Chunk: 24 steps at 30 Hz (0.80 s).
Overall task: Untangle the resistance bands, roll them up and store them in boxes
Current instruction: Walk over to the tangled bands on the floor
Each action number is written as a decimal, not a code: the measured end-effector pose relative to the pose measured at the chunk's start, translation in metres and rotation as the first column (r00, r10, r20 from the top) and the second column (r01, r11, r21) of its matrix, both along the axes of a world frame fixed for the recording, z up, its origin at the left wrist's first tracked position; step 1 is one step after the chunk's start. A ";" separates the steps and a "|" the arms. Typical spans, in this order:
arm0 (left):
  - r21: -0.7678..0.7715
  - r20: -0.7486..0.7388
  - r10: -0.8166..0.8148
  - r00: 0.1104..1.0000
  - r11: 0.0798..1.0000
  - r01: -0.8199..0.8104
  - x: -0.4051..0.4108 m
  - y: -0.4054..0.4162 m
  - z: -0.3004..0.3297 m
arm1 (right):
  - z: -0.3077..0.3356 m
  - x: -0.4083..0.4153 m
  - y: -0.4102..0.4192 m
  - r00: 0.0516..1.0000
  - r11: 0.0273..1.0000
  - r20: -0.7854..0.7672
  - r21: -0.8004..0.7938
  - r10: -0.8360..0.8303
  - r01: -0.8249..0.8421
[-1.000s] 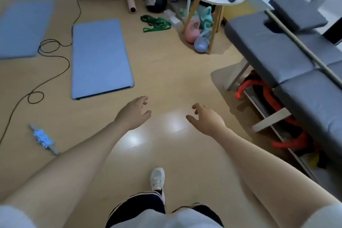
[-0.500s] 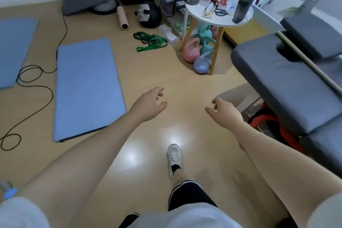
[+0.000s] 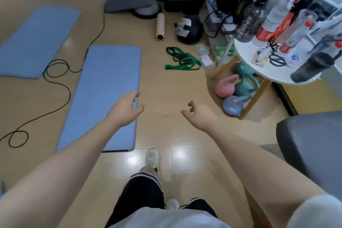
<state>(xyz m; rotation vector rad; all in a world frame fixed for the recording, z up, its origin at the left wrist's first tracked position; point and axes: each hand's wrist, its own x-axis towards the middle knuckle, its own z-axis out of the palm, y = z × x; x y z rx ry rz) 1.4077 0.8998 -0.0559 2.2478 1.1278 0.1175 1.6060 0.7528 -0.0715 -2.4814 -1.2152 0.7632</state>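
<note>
Both arms reach forward over the wooden floor; the left hand hangs above the near corner of a blue mat, fingers loosely curled and apart, holding nothing; the right hand is likewise empty, thumb and fingers relaxed and spread. The resistance bands — a green and dark tangle — lie on the floor well ahead of the hands, between the mat and a round white table, near a black ball and a pink foam roller.

Dim; floor glare; blurred, warped edges
</note>
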 end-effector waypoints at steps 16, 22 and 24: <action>-0.100 -0.083 -0.126 0.989 0.988 0.118 0.209 0.341 -0.022 | -0.010 0.230 0.322 0.994 0.994 0.027 -0.031 -0.106 0.106; -0.113 -0.042 -0.228 0.973 0.969 0.222 0.321 0.436 -0.039 | -0.028 0.329 0.407 0.985 0.979 0.059 -0.111 -0.164 0.169; -0.108 -0.034 -0.245 0.969 0.965 0.240 0.360 0.472 -0.044 | -0.035 0.365 0.447 0.986 0.979 0.056 -0.128 -0.155 0.161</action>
